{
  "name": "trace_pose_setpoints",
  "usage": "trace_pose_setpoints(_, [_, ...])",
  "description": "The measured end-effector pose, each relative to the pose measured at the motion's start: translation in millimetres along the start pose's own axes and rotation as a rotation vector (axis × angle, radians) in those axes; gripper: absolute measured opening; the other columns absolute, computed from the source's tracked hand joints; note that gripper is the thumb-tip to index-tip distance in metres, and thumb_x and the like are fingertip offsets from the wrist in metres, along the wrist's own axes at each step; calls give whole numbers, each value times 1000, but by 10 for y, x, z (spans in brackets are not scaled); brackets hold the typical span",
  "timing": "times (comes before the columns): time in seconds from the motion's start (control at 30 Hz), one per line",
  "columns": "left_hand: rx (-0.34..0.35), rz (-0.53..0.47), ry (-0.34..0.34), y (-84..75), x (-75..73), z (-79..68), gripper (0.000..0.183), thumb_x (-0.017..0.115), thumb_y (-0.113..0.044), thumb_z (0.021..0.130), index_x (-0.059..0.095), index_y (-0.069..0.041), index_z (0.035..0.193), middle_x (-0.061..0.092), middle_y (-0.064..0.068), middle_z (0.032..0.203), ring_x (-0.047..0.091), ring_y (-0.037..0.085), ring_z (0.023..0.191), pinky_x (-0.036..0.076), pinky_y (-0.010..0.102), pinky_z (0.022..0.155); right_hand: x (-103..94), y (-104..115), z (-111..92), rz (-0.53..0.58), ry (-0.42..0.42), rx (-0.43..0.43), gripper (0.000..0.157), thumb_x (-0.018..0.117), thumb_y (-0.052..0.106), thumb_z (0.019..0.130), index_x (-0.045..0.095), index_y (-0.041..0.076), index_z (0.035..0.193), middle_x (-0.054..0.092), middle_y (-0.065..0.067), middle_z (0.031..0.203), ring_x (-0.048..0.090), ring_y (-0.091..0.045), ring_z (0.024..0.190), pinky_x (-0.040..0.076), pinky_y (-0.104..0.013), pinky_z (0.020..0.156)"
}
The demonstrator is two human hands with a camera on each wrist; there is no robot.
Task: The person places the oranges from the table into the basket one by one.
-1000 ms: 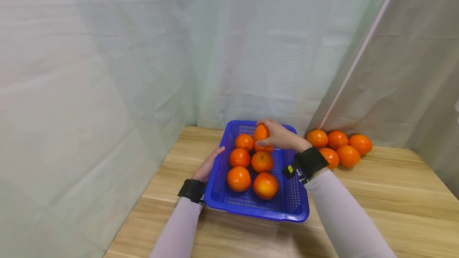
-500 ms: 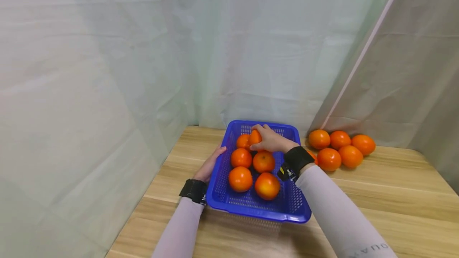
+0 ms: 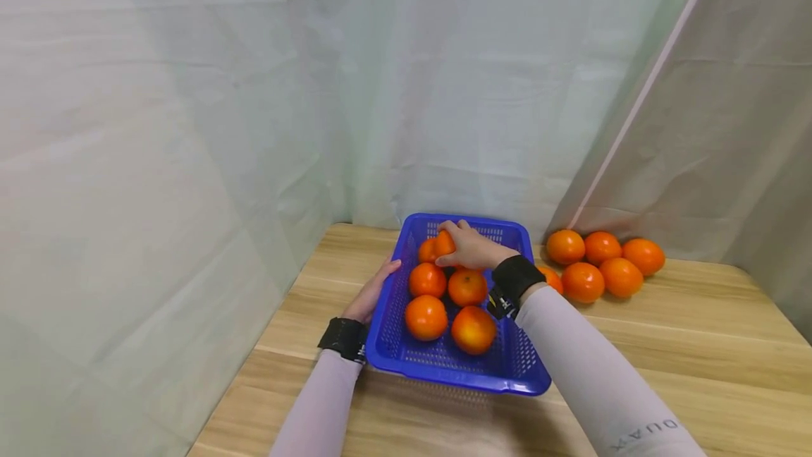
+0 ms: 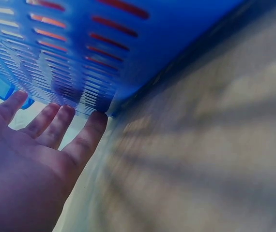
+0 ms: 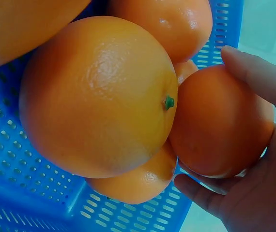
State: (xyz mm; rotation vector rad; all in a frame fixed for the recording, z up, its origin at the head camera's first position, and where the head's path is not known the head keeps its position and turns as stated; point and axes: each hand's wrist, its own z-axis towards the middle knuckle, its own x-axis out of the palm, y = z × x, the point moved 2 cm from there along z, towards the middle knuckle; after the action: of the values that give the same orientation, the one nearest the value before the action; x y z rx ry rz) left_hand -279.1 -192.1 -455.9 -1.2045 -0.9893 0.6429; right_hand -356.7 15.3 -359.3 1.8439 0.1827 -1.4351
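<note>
A blue perforated plastic basket (image 3: 457, 374) holds several oranges, with two nearest the front, one of them a yellowish orange (image 3: 474, 330). My right hand (image 3: 476, 249) grips an orange (image 5: 220, 121) inside the basket's far part, thumb on one side and fingers on the other. In the right wrist view this orange sits against a larger-looking orange (image 5: 99, 96) with a green stem nub. My left hand (image 3: 371, 295) rests against the basket's left side. Its fingers (image 4: 55, 128) lie fairly straight along the slotted wall in the left wrist view.
Several loose oranges (image 3: 583, 282) lie on the wooden table (image 3: 704, 358) right of the basket, one partly hidden by my right wrist. A pale curtain (image 3: 469, 90) hangs behind the table and along its left side.
My right hand has moved left and slightly down with the orange, bringing it against the oranges in the far left of the basket. The left hand stays in place.
</note>
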Motion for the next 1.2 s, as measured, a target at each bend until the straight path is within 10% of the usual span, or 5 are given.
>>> trace_pose_setpoints(0.6, [8, 4, -16, -5, 9, 5, 58, 28, -44, 104, -3, -36, 153, 2, 9, 162, 20, 33, 141, 24, 56, 111, 61, -61, -1, -34, 120, 27, 72, 70, 33, 87, 33, 14, 146, 24, -24, 152, 24, -38, 138, 25, -58, 110])
trace_pose_setpoints(1.0, [4, -6, -8, -3, -8, -6, 59, 29, -45, 104, -3, -37, 153, 3, 12, 161, 24, 36, 139, 30, 57, 108, 88, -68, -68, -82, 155, 18, 72, 73, 32, 84, 36, 12, 142, 36, -22, 140, 41, -35, 124, 38, -54, 102])
trace_pose_setpoints(1.2, [10, 11, -8, -5, -1, 2, 58, 27, -43, 105, -4, -35, 153, 2, 13, 161, 23, 38, 139, 29, 59, 107, 101, -61, -68, -106, 197, 53, 88, 73, 29, 84, 19, 1, 149, 24, -28, 152, 23, -39, 139, 21, -52, 114])
